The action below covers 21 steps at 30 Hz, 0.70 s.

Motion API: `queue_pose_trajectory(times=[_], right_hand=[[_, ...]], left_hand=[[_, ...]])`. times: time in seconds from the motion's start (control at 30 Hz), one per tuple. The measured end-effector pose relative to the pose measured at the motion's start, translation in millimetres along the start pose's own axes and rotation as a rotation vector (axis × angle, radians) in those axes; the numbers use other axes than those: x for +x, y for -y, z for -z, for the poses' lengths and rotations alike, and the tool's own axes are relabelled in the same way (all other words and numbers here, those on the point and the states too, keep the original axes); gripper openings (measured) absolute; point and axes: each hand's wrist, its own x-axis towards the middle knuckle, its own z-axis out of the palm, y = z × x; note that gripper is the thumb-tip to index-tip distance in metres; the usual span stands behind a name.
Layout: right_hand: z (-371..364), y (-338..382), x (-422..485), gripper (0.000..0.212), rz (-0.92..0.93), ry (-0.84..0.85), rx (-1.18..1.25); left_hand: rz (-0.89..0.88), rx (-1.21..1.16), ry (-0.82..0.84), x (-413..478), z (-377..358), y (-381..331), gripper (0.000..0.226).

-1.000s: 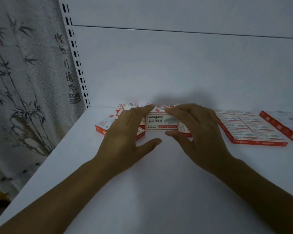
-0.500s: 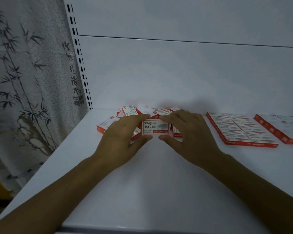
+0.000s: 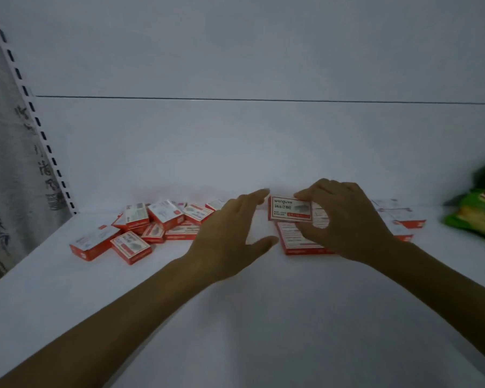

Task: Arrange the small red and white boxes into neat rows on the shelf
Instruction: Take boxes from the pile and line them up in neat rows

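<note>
My right hand [image 3: 345, 222] pinches one small red and white box [image 3: 289, 209] between thumb and fingers, holding it upright just above the tidy rows of boxes [image 3: 297, 242] on the white shelf [image 3: 235, 317]. Most of those rows lie hidden behind that hand. My left hand [image 3: 227, 239] hovers spread just left of the held box, its fingertips near the box's left edge and holding nothing. A loose jumble of red and white boxes [image 3: 151, 222] lies to the left, some tilted on each other.
The shelf's white back panel [image 3: 235, 149] rises right behind the boxes. A slotted upright [image 3: 37, 121] and a bamboo-print curtain [image 3: 9, 191] bound the left side. Green snack bags [image 3: 479, 211] sit at the far right.
The box has travelled from the loose pile rightwards to above the tidy rows. My left hand has let go of it and my right hand holds it alone. The view has swung right.
</note>
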Motion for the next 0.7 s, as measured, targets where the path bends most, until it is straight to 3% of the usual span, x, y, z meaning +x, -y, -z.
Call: queue_pose_trajectory(times=[0.2, 0.7], right_hand=[[0, -77, -17, 0.043, -0.101, 0.072, 0.065], [-70, -93, 58, 0.042, 0.072, 0.268, 0.096]], left_hand=[[-0.022, 0.128, 0.173, 35, -58, -35, 0.062], [0.056, 0.111, 0.018, 41, -87, -28, 0.057]])
